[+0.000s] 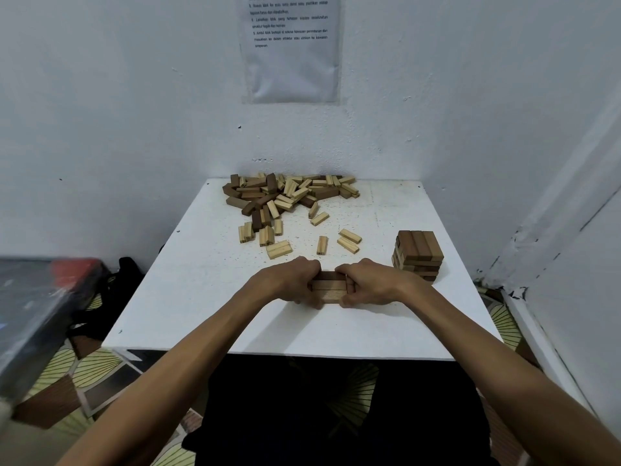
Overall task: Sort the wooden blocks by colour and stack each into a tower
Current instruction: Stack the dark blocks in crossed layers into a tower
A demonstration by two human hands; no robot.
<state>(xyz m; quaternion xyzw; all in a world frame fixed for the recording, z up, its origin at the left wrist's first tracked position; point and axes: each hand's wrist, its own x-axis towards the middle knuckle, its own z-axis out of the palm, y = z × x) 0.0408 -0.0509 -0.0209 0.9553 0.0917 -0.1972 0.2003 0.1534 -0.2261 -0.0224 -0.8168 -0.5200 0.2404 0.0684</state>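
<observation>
White tabletop [201,314] in a white-walled corner: left hand [285,280] and right hand [369,280], fingers curled, grip one brown block bundle [331,288] at centre-front; one dark tower [418,253] stands right, one mixed heap [285,193] behind.

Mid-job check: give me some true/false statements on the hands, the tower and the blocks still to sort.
1. A brown tower stands on the right side of the table. True.
2. The left hand and right hand grip a row of brown blocks between them. True.
3. The far pile is all one colour. False: brown and light lie mixed.
4. A light tower is built. False: light blocks lie loose, unstacked.
5. The hands touch the tower. False: they are apart from it.
</observation>
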